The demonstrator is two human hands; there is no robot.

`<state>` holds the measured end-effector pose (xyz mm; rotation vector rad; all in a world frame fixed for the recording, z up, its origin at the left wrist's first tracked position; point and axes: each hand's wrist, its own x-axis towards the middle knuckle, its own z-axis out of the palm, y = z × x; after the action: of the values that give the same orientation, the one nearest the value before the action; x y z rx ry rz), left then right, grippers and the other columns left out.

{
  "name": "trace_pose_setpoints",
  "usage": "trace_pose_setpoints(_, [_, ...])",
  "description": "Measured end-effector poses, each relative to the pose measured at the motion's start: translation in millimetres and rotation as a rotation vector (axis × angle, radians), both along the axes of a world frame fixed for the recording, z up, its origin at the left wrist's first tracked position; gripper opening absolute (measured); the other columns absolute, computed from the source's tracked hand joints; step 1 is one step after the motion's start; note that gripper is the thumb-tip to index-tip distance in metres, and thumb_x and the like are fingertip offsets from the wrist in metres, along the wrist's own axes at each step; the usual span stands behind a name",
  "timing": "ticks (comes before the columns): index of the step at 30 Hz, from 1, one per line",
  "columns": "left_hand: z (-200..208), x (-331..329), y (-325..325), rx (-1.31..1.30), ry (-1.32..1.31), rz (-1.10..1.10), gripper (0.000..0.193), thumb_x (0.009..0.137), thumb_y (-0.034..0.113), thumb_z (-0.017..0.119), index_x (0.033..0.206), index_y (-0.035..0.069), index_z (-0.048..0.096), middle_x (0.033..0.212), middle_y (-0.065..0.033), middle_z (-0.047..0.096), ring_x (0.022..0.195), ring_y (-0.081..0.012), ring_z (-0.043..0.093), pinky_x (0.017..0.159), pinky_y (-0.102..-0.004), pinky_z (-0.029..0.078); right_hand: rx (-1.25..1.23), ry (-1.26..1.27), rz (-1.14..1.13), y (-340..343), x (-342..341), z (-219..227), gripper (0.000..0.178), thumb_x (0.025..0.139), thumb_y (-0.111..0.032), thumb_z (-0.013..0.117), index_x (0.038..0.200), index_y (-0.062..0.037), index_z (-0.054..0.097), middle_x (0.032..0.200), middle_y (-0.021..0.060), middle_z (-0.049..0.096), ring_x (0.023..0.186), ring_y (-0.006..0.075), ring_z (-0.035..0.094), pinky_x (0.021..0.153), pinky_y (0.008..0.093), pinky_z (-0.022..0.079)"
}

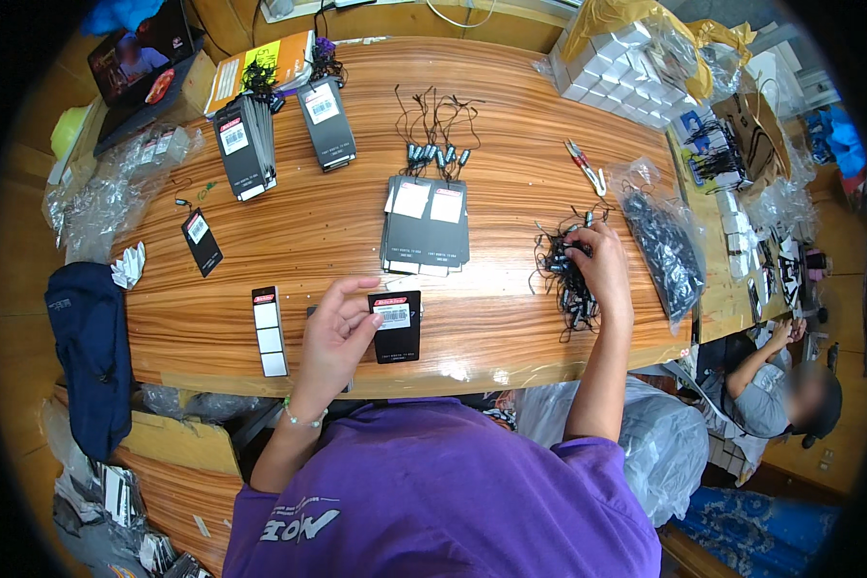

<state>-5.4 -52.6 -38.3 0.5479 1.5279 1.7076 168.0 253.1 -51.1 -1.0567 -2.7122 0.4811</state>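
Note:
Between the thumb and fingers of my left hand (342, 328) is a black hang tag (398, 337) with a white barcode sticker, held upright above the table's near edge. My right hand (599, 262) has its fingers pinched in a tangled pile of black tag strings (576, 301); whether it grips one string cannot be made out. Ahead of my hands lies a stack of dark tags (426, 229), with several strings (438, 144) fanned out at its top. Left of my left hand is a strip of white stickers (271, 332) on a black-edged card.
Two bundles of strung tags (246, 149) (328, 125) stand at the back left, near a single tag (200, 241). Pliers-like snips (586, 166) and a plastic bag of black strings (663, 246) lie right. White boxes (621, 72) fill the back right. Another person (775, 390) sits far right.

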Motion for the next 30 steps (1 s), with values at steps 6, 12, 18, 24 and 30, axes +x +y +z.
trace_pose_setpoints(6, [-4.7,-3.1,-5.4,-0.051,0.041,-0.062,0.021,0.086,-0.005,0.049,0.107,-0.003,0.053,0.097,-0.0096,0.062,0.091,-0.0117,0.059,0.081,-0.0228,0.046,-0.341,0.354,-0.172,0.4,2.4,9.1,0.009,0.077,-0.006,0.063,0.082,0.0017,0.06,0.076,0.0065,0.06,0.073,0.0139,0.057,0.07,0.0275,0.043])
trace_pose_setpoints(12, [-0.9,-2.8,-3.7,0.054,-0.111,-0.108,0.019,0.086,-0.003,0.051,0.105,-0.003,0.054,0.097,-0.0099,0.063,0.091,-0.0127,0.059,0.081,-0.0237,0.046,-0.465,0.647,0.083,-39.2,-12.4,45.9,0.011,0.073,0.0,0.067,0.081,0.0003,0.06,0.078,0.0064,0.062,0.077,0.0148,0.057,0.072,0.0245,0.043])
trace_pose_setpoints(18, [15.9,2.6,21.4,0.151,0.014,-0.292,0.017,0.086,-0.005,0.049,0.101,-0.004,0.057,0.102,-0.0103,0.062,0.095,-0.0155,0.059,0.082,-0.026,0.047,-0.361,0.475,0.471,-100.4,-45.9,67.1,0.014,0.066,-0.001,0.071,0.078,-0.0015,0.063,0.074,0.0071,0.062,0.074,0.0211,0.059,0.067,0.028,0.044])
trace_pose_setpoints(24, [23.2,2.4,26.6,0.073,0.033,-0.445,0.016,0.086,-0.001,0.052,0.099,-0.004,0.06,0.1,-0.0092,0.064,0.093,-0.0117,0.059,0.082,-0.0239,0.046,-0.811,0.381,0.469,-106.8,-48.6,63.8,0.019,0.072,-0.002,0.069,0.09,-0.0014,0.062,0.074,0.003,0.061,0.073,0.0066,0.056,0.065,0.0226,0.043])
trace_pose_setpoints(30, [23.5,-6.3,14.2,-0.041,0.207,-0.366,0.017,0.083,-0.003,0.055,0.098,-0.002,0.063,0.092,-0.0082,0.066,0.084,-0.0124,0.062,0.075,-0.024,0.049,-1.217,0.522,0.335,-101.1,-42.6,40.4,0.014,0.081,-0.002,0.06,0.095,-0.0004,0.059,0.085,0.0014,0.06,0.077,0.0058,0.054,0.068,0.019,0.042])
